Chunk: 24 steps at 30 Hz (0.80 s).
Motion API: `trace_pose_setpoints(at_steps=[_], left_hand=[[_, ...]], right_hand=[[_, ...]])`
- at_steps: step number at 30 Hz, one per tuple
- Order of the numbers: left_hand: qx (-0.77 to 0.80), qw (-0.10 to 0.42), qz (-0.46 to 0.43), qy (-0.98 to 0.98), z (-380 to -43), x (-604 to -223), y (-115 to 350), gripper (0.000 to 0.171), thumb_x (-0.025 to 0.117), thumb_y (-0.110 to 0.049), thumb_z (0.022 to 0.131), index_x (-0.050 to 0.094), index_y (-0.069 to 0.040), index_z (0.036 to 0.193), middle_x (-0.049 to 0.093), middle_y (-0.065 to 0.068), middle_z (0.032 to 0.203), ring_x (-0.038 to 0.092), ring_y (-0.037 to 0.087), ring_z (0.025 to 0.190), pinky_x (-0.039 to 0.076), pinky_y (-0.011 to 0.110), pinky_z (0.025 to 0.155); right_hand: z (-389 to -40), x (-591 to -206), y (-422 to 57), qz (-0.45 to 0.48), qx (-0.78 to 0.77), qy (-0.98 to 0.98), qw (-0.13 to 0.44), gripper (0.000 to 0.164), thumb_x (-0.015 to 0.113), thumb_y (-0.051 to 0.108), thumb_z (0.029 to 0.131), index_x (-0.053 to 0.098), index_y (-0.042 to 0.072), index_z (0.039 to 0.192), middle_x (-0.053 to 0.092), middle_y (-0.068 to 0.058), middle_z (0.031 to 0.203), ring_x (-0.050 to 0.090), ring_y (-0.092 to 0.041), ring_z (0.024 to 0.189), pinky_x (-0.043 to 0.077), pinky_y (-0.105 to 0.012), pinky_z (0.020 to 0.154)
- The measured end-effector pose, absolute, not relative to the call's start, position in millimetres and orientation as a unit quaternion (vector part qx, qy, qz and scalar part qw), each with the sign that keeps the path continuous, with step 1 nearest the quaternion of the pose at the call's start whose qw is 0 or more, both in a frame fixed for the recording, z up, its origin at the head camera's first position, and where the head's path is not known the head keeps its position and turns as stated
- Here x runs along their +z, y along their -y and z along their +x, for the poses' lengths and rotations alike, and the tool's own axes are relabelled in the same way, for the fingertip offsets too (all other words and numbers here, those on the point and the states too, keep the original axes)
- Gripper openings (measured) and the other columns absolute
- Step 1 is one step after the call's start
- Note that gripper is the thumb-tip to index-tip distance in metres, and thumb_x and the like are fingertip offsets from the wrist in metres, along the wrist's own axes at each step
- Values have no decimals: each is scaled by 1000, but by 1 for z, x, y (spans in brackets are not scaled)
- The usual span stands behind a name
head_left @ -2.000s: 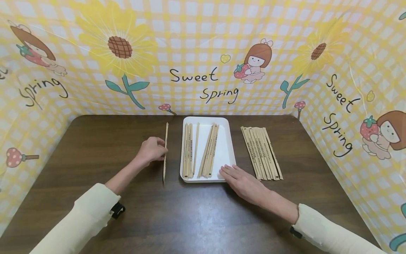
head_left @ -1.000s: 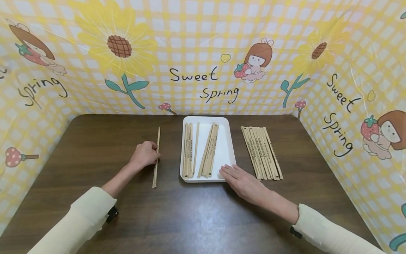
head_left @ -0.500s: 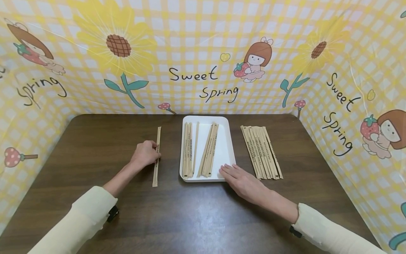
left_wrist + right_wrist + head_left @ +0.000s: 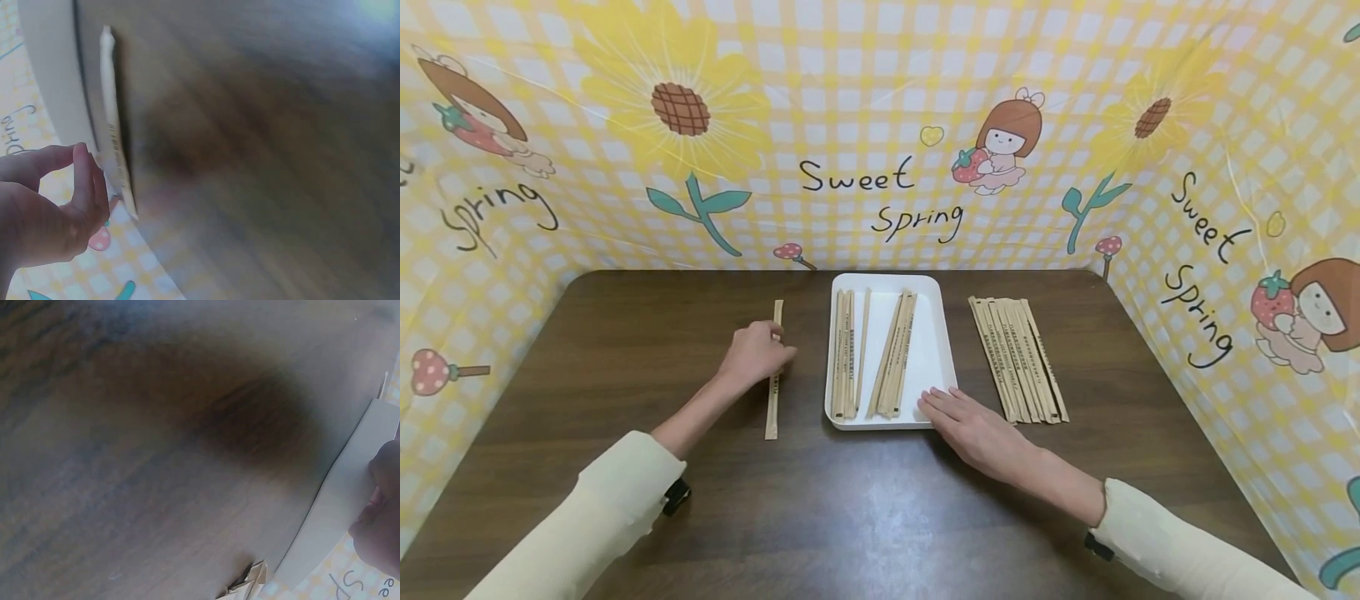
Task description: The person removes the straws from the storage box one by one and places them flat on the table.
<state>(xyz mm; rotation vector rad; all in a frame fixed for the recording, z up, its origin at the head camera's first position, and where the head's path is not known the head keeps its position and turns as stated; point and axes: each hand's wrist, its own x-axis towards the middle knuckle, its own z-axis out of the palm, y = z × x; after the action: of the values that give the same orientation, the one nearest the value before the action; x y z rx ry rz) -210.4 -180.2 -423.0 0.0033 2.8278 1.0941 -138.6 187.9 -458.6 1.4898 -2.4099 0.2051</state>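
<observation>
One paper-wrapped straw [image 4: 772,417] lies on the table, left of a white tray [image 4: 934,337]. My left hand [image 4: 756,355] is just over the straw's middle and hides part of it. In the left wrist view, the thumb and index tips come close together, apart from the straw, with nothing seen between them. Fingers of my right hand [image 4: 976,432] lie fairly straight on the tray's near right corner. Inside the tray are two groups of wrapped straws, a left group [image 4: 846,358] and a slanted group [image 4: 895,358], with a single straw [image 4: 863,350] between them.
A flat pile of several wrapped straws [image 4: 1018,362] lies right of the tray, close to my right hand. Behind the brown table [image 4: 685,300] and along its sides hangs a yellow checked cloth [image 4: 865,100] with printed flowers and words.
My left hand shifted left with the straw, laid it on the table and let it go. Since then the hand has moved slightly right and away. My right hand stayed at the tray corner.
</observation>
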Motion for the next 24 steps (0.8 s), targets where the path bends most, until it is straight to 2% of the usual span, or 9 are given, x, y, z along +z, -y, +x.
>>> trace_pose_setpoints(at_steps=[3,6,12,19,24], left_hand=[[408,68,-4,-910,-212,-418,172,49,65,-14,89,56,12,129,70,23,102,71,19,65,59,31,64],[439,81,-7,-895,-214,-413,163,53,67,-14,90,52,11,135,68,27,108,71,17,64,60,32,65],[475,97,-1,-874,-216,-400,146,56,68,-13,91,49,7,140,65,27,113,73,27,76,61,40,73],[512,94,16,-854,-220,-391,129,55,65,-8,93,46,7,142,67,26,113,72,36,86,59,45,80],[522,106,24,-846,-223,-392,122,58,64,-5,92,43,7,145,64,28,118,70,39,95,59,43,80]], right_hand=[[-139,-460,-188,519,70,838,152,36,43,9,106,57,-8,134,59,-22,135,54,-31,128,39,-47,109],[-140,-460,-189,520,71,837,154,37,39,10,107,57,-9,133,59,-22,134,54,-31,128,40,-47,109],[-140,-460,-188,522,72,835,156,46,26,16,109,57,-9,133,59,-22,134,54,-31,128,40,-47,109],[-140,-460,-188,523,73,834,160,47,25,17,109,57,-9,133,59,-22,134,54,-31,128,41,-48,108],[-141,-462,-188,526,76,831,166,46,26,16,110,57,-9,132,60,-22,133,55,-31,126,43,-49,106]])
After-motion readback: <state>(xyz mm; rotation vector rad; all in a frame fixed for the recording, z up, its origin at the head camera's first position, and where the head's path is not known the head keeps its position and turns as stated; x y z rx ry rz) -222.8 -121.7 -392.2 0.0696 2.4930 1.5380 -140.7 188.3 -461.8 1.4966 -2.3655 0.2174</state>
